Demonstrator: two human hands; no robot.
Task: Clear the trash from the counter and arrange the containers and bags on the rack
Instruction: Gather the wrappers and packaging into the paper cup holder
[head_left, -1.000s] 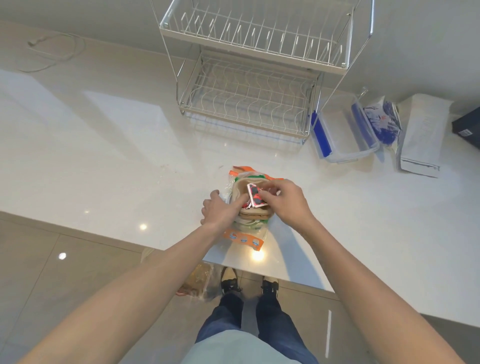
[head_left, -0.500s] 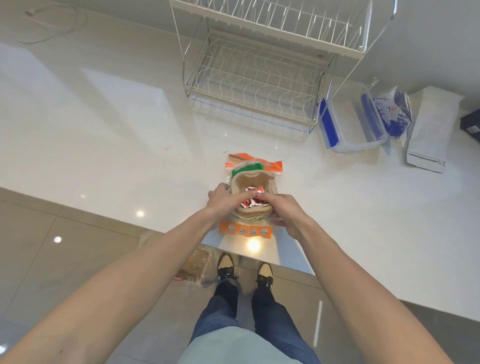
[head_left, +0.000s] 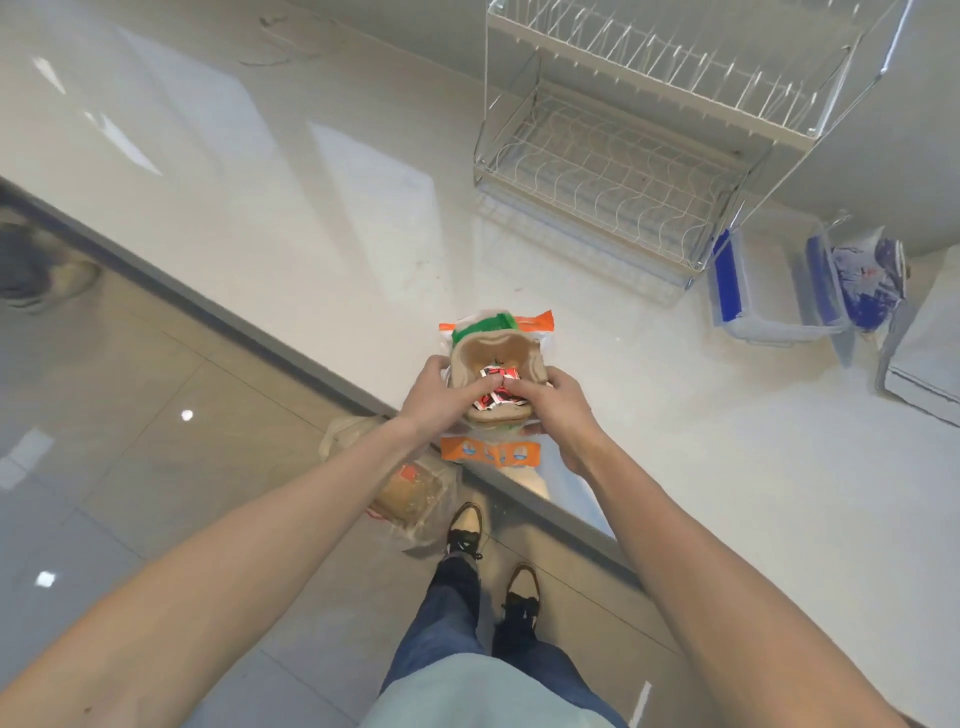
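A pale, glossy worktop (head_left: 291, 208) fills most of the view, its near edge running diagonally from the far left down to the near right, with a grey tiled floor (head_left: 130, 441) beyond that edge. At the far right of the worktop stands a two-tier wire rack (head_left: 613, 156), both tiers bare. Just right of the rack's near corner sits a clear plastic container (head_left: 769, 312) with blue clips, and touching its right side is a crumpled clear bag (head_left: 867, 280) with blue print. A flat white package (head_left: 924, 364) lies at the right edge of the view, near that bag.

Near the worktop's edge, in the middle of the view, lies a clear zip bag (head_left: 498, 327) with orange strips at its far and near ends. On it rests a brown moulded pulp tray (head_left: 498, 358), with small red and white sachets (head_left: 496, 387) piled in its near half.

The left hand (head_left: 441, 400) grips the tray's left side, its fingers (head_left: 480, 387) curled over the rim onto the sachets. The right hand (head_left: 556, 402) holds the right side, fingers (head_left: 519, 387) bent inward and pinching at the sachets where they meet the left hand's. On the floor below the edge sits a brown paper bag (head_left: 410, 488), beside the person's shoes.
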